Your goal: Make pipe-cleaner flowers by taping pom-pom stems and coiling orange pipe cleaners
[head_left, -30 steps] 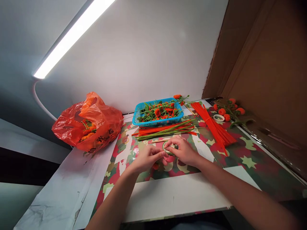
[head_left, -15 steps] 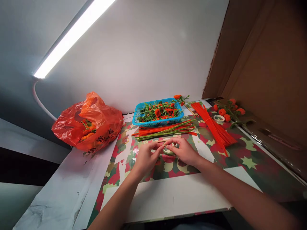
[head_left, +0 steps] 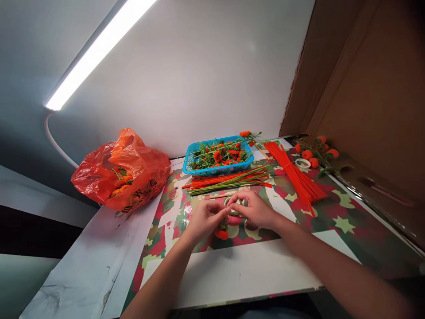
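My left hand (head_left: pixel 207 219) is closed in a pinch. An orange pipe-cleaner flower (head_left: pixel 221 234) hangs head down just below its fingers, and its green stem runs up into that pinch. Meeting it fingertip to fingertip, my right hand (head_left: pixel 255 210) is pinched too; what lies between its fingers is too small and hidden to make out. Beyond the hands lies a row of green pipe cleaners (head_left: pixel 215 188) together with red-orange pipe cleaners (head_left: pixel 199 181). A thin pale stick (head_left: pixel 215 196) lies just in front of them.
Behind stands a blue basket (head_left: pixel 219 170) of orange flowers. At left sits a red plastic bag (head_left: pixel 146 161) with more flowers inside. A red-orange pipe-cleaner bundle (head_left: pixel 295 173), a tape roll (head_left: pixel 303 164) and finished-looking flowers (head_left: pixel 307 154) lie right, near a cardboard wall (head_left: pixel 365 88).
The orange flower head now shows clearly below my left hand, where it was mostly hidden before. The fingertips have shifted slightly and stay together.
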The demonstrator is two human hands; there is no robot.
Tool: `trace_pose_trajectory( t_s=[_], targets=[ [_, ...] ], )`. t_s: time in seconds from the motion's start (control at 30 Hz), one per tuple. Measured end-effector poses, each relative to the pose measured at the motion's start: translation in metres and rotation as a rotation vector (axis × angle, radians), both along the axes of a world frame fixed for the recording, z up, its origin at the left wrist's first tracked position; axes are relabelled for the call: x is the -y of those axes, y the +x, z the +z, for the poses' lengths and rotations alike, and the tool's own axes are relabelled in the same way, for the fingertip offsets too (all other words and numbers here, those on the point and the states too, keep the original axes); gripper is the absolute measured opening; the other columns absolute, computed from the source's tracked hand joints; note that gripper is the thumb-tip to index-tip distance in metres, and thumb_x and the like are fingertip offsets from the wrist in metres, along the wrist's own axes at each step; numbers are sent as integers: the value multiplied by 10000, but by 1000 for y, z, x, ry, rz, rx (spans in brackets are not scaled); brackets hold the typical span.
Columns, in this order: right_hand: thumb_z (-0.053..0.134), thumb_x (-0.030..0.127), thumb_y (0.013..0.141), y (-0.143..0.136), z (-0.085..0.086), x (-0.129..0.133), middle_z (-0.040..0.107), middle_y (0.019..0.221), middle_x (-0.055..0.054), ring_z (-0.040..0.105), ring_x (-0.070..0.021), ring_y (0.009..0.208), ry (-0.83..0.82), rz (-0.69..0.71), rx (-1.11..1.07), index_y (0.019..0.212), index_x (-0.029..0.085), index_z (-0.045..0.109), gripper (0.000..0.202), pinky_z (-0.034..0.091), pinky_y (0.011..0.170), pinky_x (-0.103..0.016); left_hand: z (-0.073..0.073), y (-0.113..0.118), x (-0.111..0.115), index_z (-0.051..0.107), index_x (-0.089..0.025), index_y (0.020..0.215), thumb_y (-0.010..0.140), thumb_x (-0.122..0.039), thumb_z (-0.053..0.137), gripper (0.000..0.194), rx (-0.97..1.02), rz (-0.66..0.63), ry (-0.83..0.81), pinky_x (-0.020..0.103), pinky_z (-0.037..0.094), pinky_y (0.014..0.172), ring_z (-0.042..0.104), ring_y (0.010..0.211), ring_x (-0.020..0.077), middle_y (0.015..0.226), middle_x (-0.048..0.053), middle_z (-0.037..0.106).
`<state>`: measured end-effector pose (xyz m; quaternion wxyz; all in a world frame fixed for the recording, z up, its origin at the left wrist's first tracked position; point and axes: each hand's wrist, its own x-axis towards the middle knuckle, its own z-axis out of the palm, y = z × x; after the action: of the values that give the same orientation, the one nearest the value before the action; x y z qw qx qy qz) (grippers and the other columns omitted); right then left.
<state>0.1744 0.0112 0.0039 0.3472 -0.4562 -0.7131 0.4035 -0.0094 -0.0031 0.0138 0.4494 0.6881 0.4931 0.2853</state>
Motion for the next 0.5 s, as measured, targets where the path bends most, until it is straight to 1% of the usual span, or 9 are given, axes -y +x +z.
trace_pose_trajectory(
  t_s=[0.1, 0.17, 0.23, 0.3, 0.37, 0.43, 0.5],
  targets=[
    [605, 278, 795, -1, 2, -2, 697, 862, -27, 571, -198, 863, -56, -23, -47, 836, 219, 727, 142, 413, 761, -309, 3, 4, 3, 685, -144, 709, 853, -395, 552, 319, -80, 66, 211, 209, 404, 550, 548, 603, 127, 641, 31, 666],
    [595, 260, 793, -1, 3, -3, 703, 851, -26, 576, -185, 817, -91, -10, -64, 821, 205, 724, 143, 413, 738, -299, 5, 4, 5, 678, -153, 712, 868, -376, 530, 310, -94, 51, 249, 208, 404, 560, 540, 601, 123, 638, 24, 661],
    [596, 250, 783, -1, 2, -3, 699, 838, -25, 568, -179, 794, -95, -1, -49, 790, 199, 718, 132, 412, 735, -298, 5, 3, 5, 666, -148, 699, 883, -383, 505, 340, -72, -22, 171, 207, 406, 554, 536, 587, 119, 636, 28, 657],
    [604, 251, 774, -1, 1, -3, 691, 833, -25, 562, -185, 813, -80, 1, -28, 772, 202, 713, 120, 409, 731, -296, 4, 0, 4, 658, -138, 706, 889, -412, 488, 370, -4, -122, 13, 207, 413, 542, 541, 574, 117, 637, 36, 656],
    [600, 258, 776, -1, -1, -2, 682, 827, -25, 561, -191, 837, -60, 11, -9, 766, 207, 708, 120, 407, 720, -292, 1, -3, 1, 656, -128, 733, 879, -452, 492, 391, 77, -184, -139, 208, 427, 534, 555, 567, 119, 640, 43, 658],
    [587, 261, 786, -2, -2, -1, 675, 831, -23, 560, -196, 869, -31, 13, 19, 770, 212, 700, 124, 403, 733, -295, -1, -5, 0, 658, -121, 728, 866, -482, 499, 417, 95, -178, -208, 215, 440, 531, 570, 560, 125, 637, 49, 661],
    [578, 254, 796, -3, -2, 1, 672, 831, -18, 553, -198, 897, 1, 8, 49, 765, 219, 692, 123, 394, 771, -308, -1, -4, -1, 672, -120, 725, 841, -483, 539, 403, 46, -113, -161, 214, 440, 524, 584, 566, 131, 652, 53, 674]
  ],
)
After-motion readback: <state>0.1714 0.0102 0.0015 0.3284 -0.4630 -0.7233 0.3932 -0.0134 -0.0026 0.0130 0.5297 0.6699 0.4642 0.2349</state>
